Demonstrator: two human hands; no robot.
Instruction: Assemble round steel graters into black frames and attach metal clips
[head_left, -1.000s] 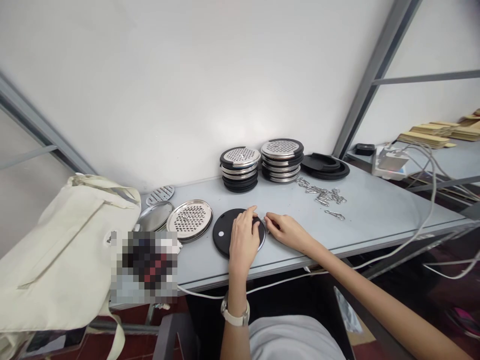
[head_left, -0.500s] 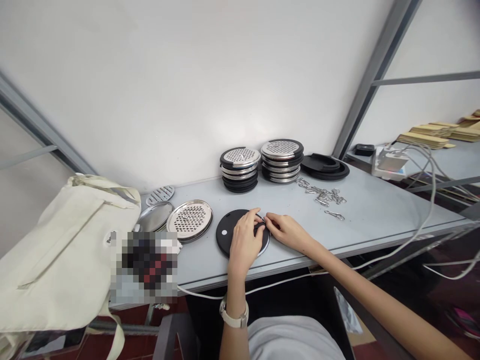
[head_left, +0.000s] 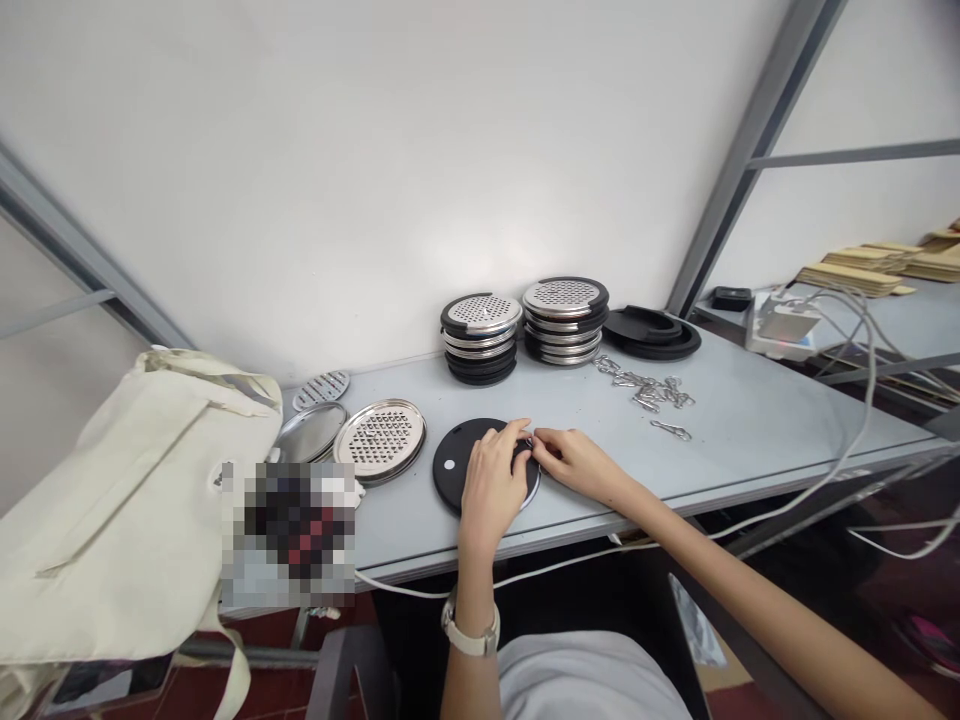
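Note:
A round black disc [head_left: 465,440] with a white dot and a silvery rim lies flat near the front edge of the table. My left hand [head_left: 496,480] lies over its right half and grips it, with thumb and forefinger curved toward the right rim. There my right hand [head_left: 566,460] is closed in a pinch on a small shiny metal clip [head_left: 529,442], mostly hidden by the fingertips. Right of my hands, a single carabiner [head_left: 670,430] lies on the table, in front of a loose pile of metal carabiners [head_left: 649,390].
Two stacks of round graters, one left [head_left: 481,340] and one right [head_left: 565,322], stand by the wall. Black round trays [head_left: 652,335] lie beside them. Loose grater plates [head_left: 380,440] and a cream bag [head_left: 120,500] are at left. A white cable [head_left: 840,460] crosses the right side.
My fingertips have shifted slightly at the disc's right rim, and the left forefinger sits a little farther right. The disc and the other things lie as before.

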